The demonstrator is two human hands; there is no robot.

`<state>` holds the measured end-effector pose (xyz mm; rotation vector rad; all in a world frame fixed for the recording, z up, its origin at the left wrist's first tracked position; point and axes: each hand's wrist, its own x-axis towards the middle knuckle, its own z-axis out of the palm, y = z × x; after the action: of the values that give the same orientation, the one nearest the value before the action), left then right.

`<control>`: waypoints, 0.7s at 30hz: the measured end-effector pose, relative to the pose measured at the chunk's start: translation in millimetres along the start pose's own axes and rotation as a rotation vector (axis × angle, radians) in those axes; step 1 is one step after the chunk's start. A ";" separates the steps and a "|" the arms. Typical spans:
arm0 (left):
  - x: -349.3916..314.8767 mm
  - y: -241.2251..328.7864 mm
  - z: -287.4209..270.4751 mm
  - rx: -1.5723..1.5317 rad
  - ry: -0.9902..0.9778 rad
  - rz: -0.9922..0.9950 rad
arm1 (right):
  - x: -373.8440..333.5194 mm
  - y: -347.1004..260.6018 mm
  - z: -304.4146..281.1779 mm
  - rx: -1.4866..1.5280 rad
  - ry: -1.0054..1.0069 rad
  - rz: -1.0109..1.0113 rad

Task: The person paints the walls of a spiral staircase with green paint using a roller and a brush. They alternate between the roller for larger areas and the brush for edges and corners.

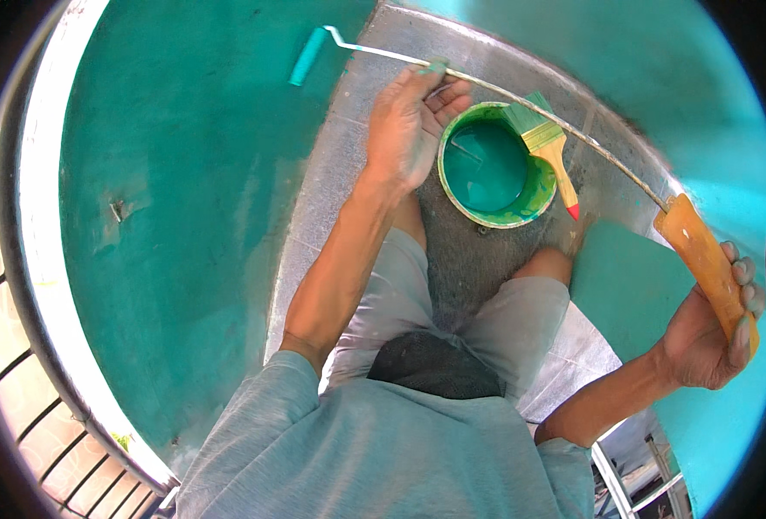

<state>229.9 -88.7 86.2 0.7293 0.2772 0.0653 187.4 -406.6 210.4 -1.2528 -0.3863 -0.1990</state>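
Note:
A long-handled paint roller (309, 57) stretches across the view, its slim sleeve coated teal and close to the painted wall at the left. My right hand (710, 337) is closed around its orange handle (703, 259). Farther along, my left hand (411, 121) steadies the thin metal rod, thumb against it and fingers curled. Below the rod stands a green-rimmed bucket (542, 180) with teal paint (487, 173) inside. A wide paintbrush (558, 169) with a wooden, red-tipped handle rests across the bucket's right rim, its bristles stained green.
Teal wall (184, 173) rises on the left, and another teal wall (642, 60) curves along the right. Grey tiles (318, 186) lie between them. Metal bars (612, 480), perhaps a ladder, show at lower right. A dark rail (20, 251) borders the far left.

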 end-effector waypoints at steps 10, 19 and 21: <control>42.7 -18.8 -58.3 0.070 0.250 -0.088 | 18.1 73.1 44.4 -0.180 -0.150 0.041; -81.1 -5.7 -15.0 0.011 0.190 -0.100 | -28.2 -26.9 12.0 0.023 -0.170 0.084; -107.9 -8.6 -28.0 -0.021 0.278 -0.148 | -46.8 -34.1 32.6 -0.066 -0.148 0.072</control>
<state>118.2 -93.7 85.1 0.6762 0.5938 0.0292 126.6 -389.1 230.7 -1.3481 -0.4642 -0.0582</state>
